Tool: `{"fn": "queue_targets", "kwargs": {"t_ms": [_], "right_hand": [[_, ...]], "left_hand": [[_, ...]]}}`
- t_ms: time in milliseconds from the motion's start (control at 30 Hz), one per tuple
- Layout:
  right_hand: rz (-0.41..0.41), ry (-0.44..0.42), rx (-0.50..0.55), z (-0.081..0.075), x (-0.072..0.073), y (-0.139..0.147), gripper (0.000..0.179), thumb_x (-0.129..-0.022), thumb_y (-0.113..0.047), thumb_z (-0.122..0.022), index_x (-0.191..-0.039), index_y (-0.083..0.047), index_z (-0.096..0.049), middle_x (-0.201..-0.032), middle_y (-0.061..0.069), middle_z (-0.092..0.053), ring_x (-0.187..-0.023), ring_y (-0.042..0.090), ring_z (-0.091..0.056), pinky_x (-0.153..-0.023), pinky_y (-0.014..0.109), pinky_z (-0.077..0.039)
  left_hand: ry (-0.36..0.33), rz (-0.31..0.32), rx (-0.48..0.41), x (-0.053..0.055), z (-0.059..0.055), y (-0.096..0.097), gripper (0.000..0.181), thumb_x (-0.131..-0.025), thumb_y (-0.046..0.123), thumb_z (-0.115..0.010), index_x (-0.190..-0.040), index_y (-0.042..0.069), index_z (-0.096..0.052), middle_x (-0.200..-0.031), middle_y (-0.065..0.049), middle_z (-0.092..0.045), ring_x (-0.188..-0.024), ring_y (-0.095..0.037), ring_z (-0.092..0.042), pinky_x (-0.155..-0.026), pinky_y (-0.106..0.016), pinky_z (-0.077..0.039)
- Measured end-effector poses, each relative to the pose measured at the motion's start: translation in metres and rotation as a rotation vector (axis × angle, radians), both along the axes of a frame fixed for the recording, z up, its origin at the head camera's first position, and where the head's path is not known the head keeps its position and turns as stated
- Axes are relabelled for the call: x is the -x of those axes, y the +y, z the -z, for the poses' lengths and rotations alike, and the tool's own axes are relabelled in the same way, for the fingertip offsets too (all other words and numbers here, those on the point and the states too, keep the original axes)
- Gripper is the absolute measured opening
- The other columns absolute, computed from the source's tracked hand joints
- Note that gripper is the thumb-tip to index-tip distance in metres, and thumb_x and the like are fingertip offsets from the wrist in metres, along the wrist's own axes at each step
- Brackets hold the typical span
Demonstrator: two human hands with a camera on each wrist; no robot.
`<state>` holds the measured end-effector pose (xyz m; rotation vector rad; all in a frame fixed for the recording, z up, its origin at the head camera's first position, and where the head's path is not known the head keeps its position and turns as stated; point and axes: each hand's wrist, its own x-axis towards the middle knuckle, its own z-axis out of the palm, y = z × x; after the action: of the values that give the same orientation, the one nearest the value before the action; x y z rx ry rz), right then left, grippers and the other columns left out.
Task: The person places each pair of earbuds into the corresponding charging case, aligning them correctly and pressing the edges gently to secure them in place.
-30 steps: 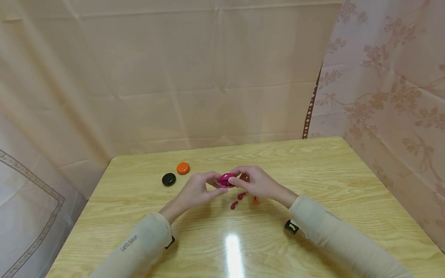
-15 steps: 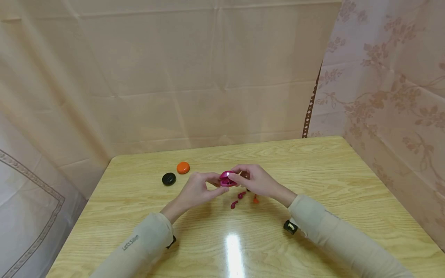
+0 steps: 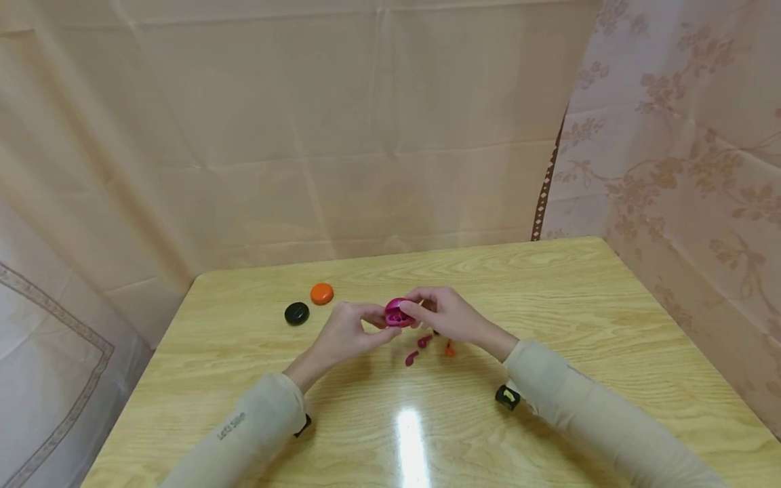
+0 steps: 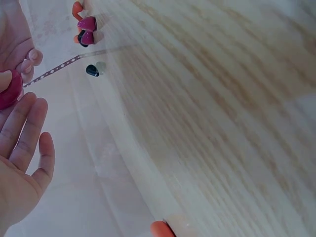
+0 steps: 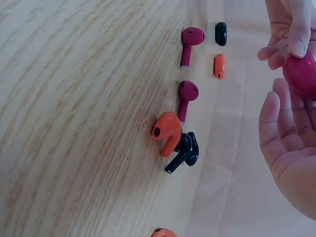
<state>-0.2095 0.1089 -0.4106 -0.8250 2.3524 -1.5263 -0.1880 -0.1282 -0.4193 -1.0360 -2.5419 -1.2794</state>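
Note:
Above the table, both hands hold a small magenta earbud case (image 3: 398, 312), its lid raised and part of the inside showing. My left hand (image 3: 344, 333) grips its left side between thumb and fingers. On the right side, my right hand (image 3: 448, 315) pinches it, thumb at the front. Two magenta earbuds (image 3: 411, 358) lie on the table below the hands. Beside them is an orange earbud (image 3: 449, 350). The right wrist view also shows black earbuds (image 5: 183, 150) touching or near the orange one, and part of another orange earbud (image 5: 164, 232) at the bottom edge.
A round orange case (image 3: 321, 293) and a round black case (image 3: 296, 313) sit on the wooden table (image 3: 549, 291), left of the hands. Beige curtains (image 3: 342, 135) hang behind the table and at both sides.
The magenta case has tilted a little between the hands, and more of its inside shows beneath the raised lid. Both hands keep their hold; the loose earbuds and other cases stay in place.

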Motion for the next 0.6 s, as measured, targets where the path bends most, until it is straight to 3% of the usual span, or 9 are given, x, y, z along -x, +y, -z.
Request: {"fn": "queue_targets", "kwargs": {"t_ms": [133, 333, 600], "right_hand": [[-0.005, -0.022, 0.001, -0.0008, 0.0009, -0.0005, 0.032, -0.105, -0.035, -0.058, -0.117, -0.008, -0.072, -0.089, 0.003, -0.072, -0.085, 0.042, -0.067, -0.068, 0.052, -0.056], [-0.006, -0.065, 0.017, -0.0020, 0.0006, 0.0007, 0.035, -0.105, -0.037, -0.057, -0.116, -0.007, -0.072, -0.092, 0.004, -0.073, -0.087, 0.044, -0.067, -0.075, 0.059, -0.055], [-0.025, -0.237, 0.068, -0.0045, 0.0010, 0.0046, 0.045, -0.106, -0.043, -0.054, -0.122, -0.003, -0.069, -0.098, 0.008, -0.074, -0.096, 0.049, -0.065, -0.082, 0.056, -0.056]], "left_hand": [[0.015, 0.007, -0.010, 0.0003, 0.0017, 0.0005, 0.016, -0.088, 0.020, -0.081, -0.101, 0.010, -0.080, -0.091, 0.004, -0.077, -0.079, -0.003, -0.071, -0.074, -0.046, -0.059], [0.030, -0.007, -0.019, -0.0011, 0.0030, 0.0013, 0.014, -0.089, 0.019, -0.081, -0.099, 0.010, -0.080, -0.090, 0.005, -0.077, -0.079, -0.004, -0.071, -0.072, -0.046, -0.059], [-0.071, -0.045, 0.000, -0.0049, -0.0002, 0.0011, 0.020, -0.092, 0.032, -0.078, -0.104, 0.015, -0.079, -0.090, 0.010, -0.076, -0.080, -0.004, -0.070, -0.052, -0.028, -0.052]]}}
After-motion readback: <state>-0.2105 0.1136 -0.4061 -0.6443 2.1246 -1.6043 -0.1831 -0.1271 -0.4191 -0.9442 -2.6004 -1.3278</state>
